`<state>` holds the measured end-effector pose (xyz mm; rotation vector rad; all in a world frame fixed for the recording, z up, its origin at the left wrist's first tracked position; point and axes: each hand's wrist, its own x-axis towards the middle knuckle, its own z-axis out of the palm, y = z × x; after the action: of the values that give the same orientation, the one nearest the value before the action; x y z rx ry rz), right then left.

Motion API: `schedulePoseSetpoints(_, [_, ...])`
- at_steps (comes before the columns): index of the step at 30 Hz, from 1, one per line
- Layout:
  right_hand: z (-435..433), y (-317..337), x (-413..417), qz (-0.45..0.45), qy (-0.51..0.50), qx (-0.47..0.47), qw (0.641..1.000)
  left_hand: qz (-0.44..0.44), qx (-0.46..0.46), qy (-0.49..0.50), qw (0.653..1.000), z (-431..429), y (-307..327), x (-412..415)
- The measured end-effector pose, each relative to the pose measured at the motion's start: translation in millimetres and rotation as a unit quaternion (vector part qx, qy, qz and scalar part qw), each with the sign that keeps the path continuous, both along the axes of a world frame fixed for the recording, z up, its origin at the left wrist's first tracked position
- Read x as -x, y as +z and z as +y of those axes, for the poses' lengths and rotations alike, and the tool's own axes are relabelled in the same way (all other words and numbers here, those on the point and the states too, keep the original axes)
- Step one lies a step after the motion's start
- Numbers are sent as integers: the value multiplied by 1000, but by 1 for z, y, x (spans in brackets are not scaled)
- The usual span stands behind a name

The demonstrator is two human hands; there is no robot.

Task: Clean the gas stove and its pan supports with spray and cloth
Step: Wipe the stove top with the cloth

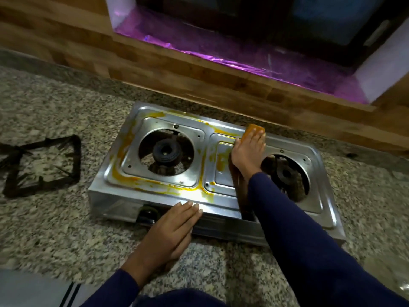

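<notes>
A steel two-burner gas stove (168, 120) lies on a speckled granite surface, its top smeared with yellow-orange residue around the left burner (165, 151). My right hand (249, 154) presses flat on an orange cloth or sponge (254, 129) at the back middle of the stove top. My left hand (170, 231) rests flat with fingers together on the stove's front edge, beside a black knob (147, 214). A black pan support (42, 165) lies on the granite left of the stove. The right burner (287, 173) is partly hidden by my right arm. No spray bottle is in view.
A wooden ledge (199, 69) runs behind the stove, with a purple-lit recess (221, 47) above it. A white striped cloth (70, 293) shows at the bottom left corner. Granite (66, 229) spreads left and in front of the stove.
</notes>
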<state>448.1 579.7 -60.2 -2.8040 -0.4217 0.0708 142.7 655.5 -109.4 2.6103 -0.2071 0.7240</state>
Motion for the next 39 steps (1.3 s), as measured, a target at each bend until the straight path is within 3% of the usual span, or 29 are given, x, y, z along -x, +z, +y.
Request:
schedulePoseSetpoints(3, [28,4,-14,2,79,7,997,10,-2,-4,1000,2,2,3])
schedulePoseSetpoints(6, [59,5,-18,15,222,12,975,8,-5,33,999,-1,2,6])
schedulePoseSetpoints(11, [58,12,-5,55,446,4,893,8,-11,91,996,10,4,19])
schedulePoseSetpoints(16, [-20,10,34,62,547,6,835,11,-3,95,995,8,8,18])
schedulePoseSetpoints(21, [-69,13,98,88,536,-16,840,12,32,96,995,5,10,20])
schedulePoseSetpoints(29, [-11,8,173,59,422,-24,904,7,15,163,986,54,18,41])
schedulePoseSetpoints(34, [31,3,194,46,334,-36,941,15,6,171,985,80,19,55])
schedulePoseSetpoints(39, [1,4,184,32,278,-46,959,27,34,150,988,90,22,58])
